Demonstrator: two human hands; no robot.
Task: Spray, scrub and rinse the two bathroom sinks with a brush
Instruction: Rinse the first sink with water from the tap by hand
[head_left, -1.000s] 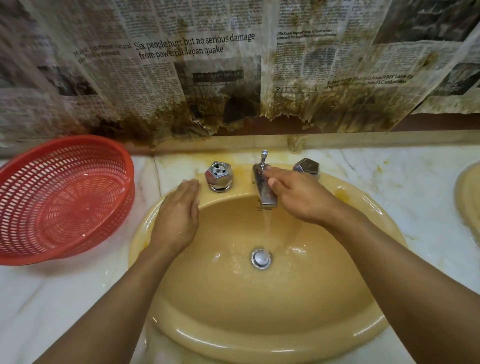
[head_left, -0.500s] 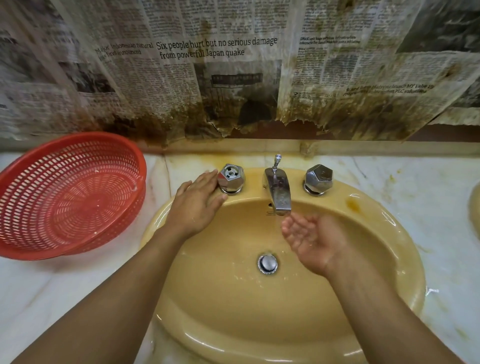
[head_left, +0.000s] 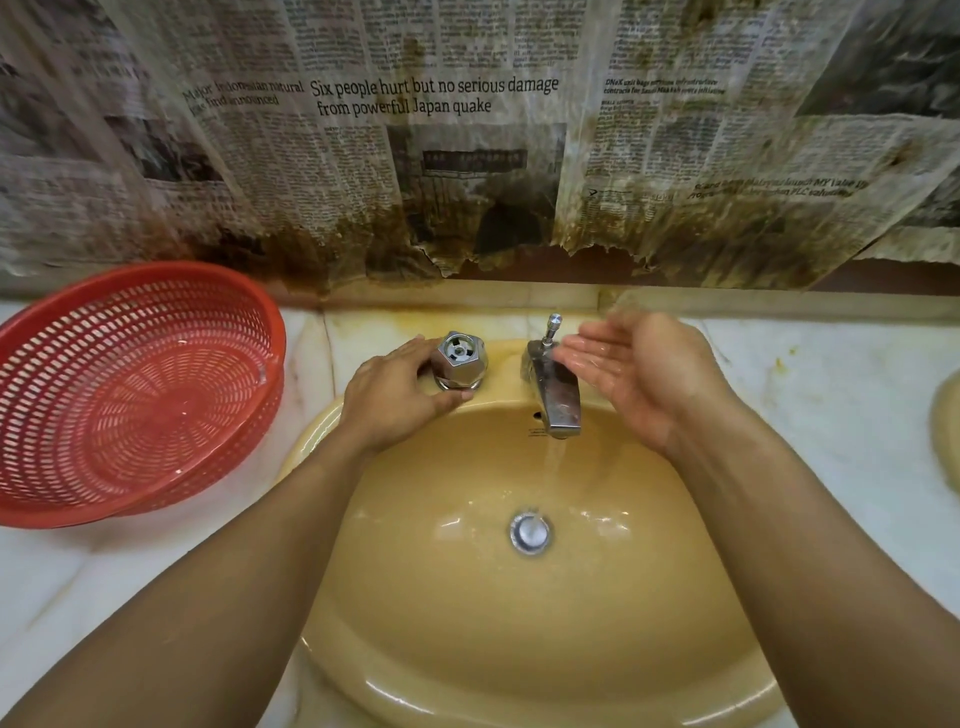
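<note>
Stained newspaper (head_left: 441, 156) hangs behind; sink (head_left: 519, 634) fills the lower middle; my left hand (head_left: 400, 400) grips the tap knob (head_left: 460, 361), so I should keep the flow gentle; my right hand (head_left: 639, 374), cupped open, splashes the spout (head_left: 556, 395).

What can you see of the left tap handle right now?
The left tap handle is a faceted, shiny chrome knob with an open recess in its top. It stands upright on the yellow sink's back ledge, left of the spout. The left hand grips it, fingers on its left side, thumb in front.
</note>
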